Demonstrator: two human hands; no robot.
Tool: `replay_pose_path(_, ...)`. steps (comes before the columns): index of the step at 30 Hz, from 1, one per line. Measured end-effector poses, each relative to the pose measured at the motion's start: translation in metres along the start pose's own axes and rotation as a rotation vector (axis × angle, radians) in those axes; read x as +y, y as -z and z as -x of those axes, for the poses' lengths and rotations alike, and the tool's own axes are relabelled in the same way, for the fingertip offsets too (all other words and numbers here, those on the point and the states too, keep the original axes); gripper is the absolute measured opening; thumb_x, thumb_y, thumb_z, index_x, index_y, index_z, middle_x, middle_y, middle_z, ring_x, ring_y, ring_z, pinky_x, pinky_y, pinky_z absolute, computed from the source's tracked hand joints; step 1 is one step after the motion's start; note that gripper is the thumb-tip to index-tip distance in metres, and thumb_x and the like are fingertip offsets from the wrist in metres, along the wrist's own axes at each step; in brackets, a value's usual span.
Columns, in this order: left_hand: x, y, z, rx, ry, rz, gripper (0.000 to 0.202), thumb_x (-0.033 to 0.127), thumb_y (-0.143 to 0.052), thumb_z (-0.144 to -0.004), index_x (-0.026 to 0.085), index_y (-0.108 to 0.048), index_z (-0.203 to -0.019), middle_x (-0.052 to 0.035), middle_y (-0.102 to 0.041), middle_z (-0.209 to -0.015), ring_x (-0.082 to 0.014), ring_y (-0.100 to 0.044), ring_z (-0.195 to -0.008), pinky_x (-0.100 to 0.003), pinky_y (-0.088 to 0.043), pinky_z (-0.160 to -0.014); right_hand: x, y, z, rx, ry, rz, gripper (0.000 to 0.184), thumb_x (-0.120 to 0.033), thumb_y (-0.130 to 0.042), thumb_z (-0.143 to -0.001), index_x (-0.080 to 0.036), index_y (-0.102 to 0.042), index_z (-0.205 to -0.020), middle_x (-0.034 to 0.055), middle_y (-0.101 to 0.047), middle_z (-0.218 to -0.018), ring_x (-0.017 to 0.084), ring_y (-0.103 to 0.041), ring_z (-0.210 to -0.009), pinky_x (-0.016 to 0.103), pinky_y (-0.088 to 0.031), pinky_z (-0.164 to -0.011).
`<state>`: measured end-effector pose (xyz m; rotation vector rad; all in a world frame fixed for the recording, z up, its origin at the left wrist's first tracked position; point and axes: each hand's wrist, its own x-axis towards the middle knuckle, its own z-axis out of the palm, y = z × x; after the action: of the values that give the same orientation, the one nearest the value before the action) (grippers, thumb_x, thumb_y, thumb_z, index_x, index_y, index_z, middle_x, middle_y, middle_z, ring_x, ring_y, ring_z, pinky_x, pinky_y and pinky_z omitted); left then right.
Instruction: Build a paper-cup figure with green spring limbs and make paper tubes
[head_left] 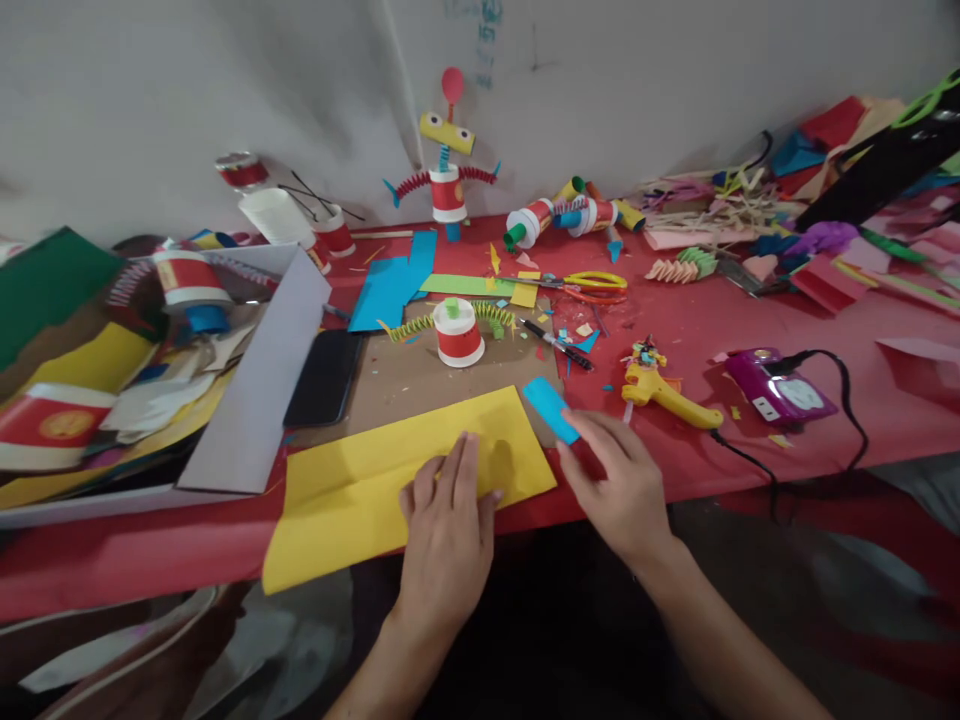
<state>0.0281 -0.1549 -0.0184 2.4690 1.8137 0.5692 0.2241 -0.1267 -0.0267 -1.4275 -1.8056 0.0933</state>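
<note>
A large yellow sheet of paper (337, 480) with a crease along it lies at the table's front edge. My left hand (450, 530) rests on it, fingers stretched out and flat, holding nothing. Between the thumb and fingers of my right hand (619, 485) is a small blue paper piece (550, 408), pinched at its near end. It is just past the right corner of the yellow sheet. Behind the sheet stands an upturned red and white paper cup (459, 335) with green and yellow folded-paper arms and a green piece on top.
A hot glue gun (667, 395) is wired to a purple power adapter (780, 385) at right. Scissors (592, 284), a pen (556, 343) and blue paper (382, 290) lie behind. A phone (324, 378) and a scrap-filled box (247, 400) are left. A cup figure (448, 195) stands by the wall.
</note>
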Motion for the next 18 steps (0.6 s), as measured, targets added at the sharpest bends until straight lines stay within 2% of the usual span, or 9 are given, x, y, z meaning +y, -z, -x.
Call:
replay_pose_path(2, -0.004, 0.004, 0.0, 0.001, 0.09, -0.07, 0.053, 0.03, -0.052, -0.091, 0.01, -0.039, -0.138, -0.0178, -0.058, -0.127, -0.0345, -0.049, -0.112, -0.049, -0.038, -0.09, 0.01, -0.003, -0.013, -0.031, 0.011, 0.088, 0.033, -0.021, -0.057, -0.088, -0.016, -0.06, -0.12, 0.013, -0.065, -0.11, 0.025, -0.06, -0.103, 0.042, -0.049, -0.094)
replay_pose_path(6, -0.008, 0.01, -0.003, -0.063, 0.121, -0.062, 0.05, 0.033, -0.058, -0.087, 0.013, -0.048, -0.131, -0.0171, -0.06, -0.116, -0.0336, -0.051, -0.107, -0.048, -0.039, -0.086, 0.012, 0.0, -0.019, -0.076, 0.03, 0.182, 0.041, -0.033, -0.058, -0.088, -0.015, -0.058, -0.125, 0.0165, -0.058, -0.124, 0.032, -0.051, -0.115, 0.051, -0.041, -0.099)
replay_pose_path(7, -0.009, 0.011, -0.003, -0.069, 0.126, -0.051, 0.047, 0.033, -0.059, -0.086, 0.014, -0.051, -0.128, -0.0163, -0.06, -0.113, -0.033, -0.051, -0.105, -0.049, -0.039, -0.085, 0.008, 0.003, -0.015, -0.106, 0.028, 0.142, 0.047, -0.038, -0.06, -0.087, -0.016, -0.055, -0.128, 0.0158, -0.058, -0.125, 0.031, -0.049, -0.117, 0.051, -0.041, -0.1)
replay_pose_path(9, -0.01, 0.01, -0.002, -0.06, 0.131, -0.019, 0.04, 0.033, -0.059, -0.086, 0.016, -0.055, -0.121, -0.0152, -0.058, -0.111, -0.0325, -0.051, -0.103, -0.049, -0.039, -0.085, -0.002, 0.009, -0.004, -0.246, 0.003, 0.005, 0.066, -0.046, -0.065, -0.081, -0.019, -0.044, -0.138, 0.0129, -0.059, -0.124, 0.029, -0.05, -0.115, 0.047, -0.044, -0.098)
replay_pose_path(11, -0.012, 0.007, 0.001, -0.023, 0.124, 0.02, 0.034, 0.032, -0.059, -0.086, 0.017, -0.057, -0.116, -0.0153, -0.056, -0.115, -0.0329, -0.049, -0.106, -0.05, -0.039, -0.087, -0.011, 0.012, 0.007, -0.394, -0.061, -0.111, 0.085, -0.052, -0.07, -0.074, -0.021, -0.033, -0.144, 0.0105, -0.062, -0.121, 0.028, -0.052, -0.111, 0.044, -0.048, -0.092)
replay_pose_path(12, -0.013, 0.004, 0.002, 0.004, 0.12, 0.038, 0.032, 0.032, -0.058, -0.086, 0.017, -0.056, -0.115, -0.0155, -0.055, -0.119, -0.0333, -0.048, -0.109, -0.051, -0.039, -0.089, -0.015, 0.012, 0.012, -0.429, -0.099, -0.14, 0.088, -0.053, -0.071, -0.072, -0.022, -0.032, -0.144, 0.0098, -0.062, -0.119, 0.028, -0.053, -0.109, 0.044, -0.049, -0.091)
replay_pose_path(15, -0.013, -0.002, 0.004, 0.111, 0.12, 0.116, 0.032, 0.032, -0.059, -0.086, 0.016, -0.054, -0.114, -0.0161, -0.053, -0.123, -0.0327, -0.046, -0.114, -0.052, -0.039, -0.094, -0.023, 0.008, 0.022, -0.387, -0.208, -0.154, 0.07, -0.047, -0.07, -0.076, -0.021, -0.044, -0.135, 0.0083, -0.065, -0.104, 0.027, -0.056, -0.099, 0.043, -0.049, -0.087)
replay_pose_path(18, -0.017, 0.001, 0.007, 0.217, 0.087, 0.293, 0.026, 0.025, -0.058, -0.087, 0.018, -0.053, -0.112, -0.0137, -0.054, -0.12, -0.0271, -0.049, -0.115, -0.046, -0.042, -0.098, -0.027, 0.002, 0.027, -0.332, -0.298, -0.188, 0.05, -0.038, -0.069, -0.079, -0.02, -0.055, -0.123, 0.0052, -0.063, -0.088, 0.023, -0.057, -0.087, 0.039, -0.05, -0.081)
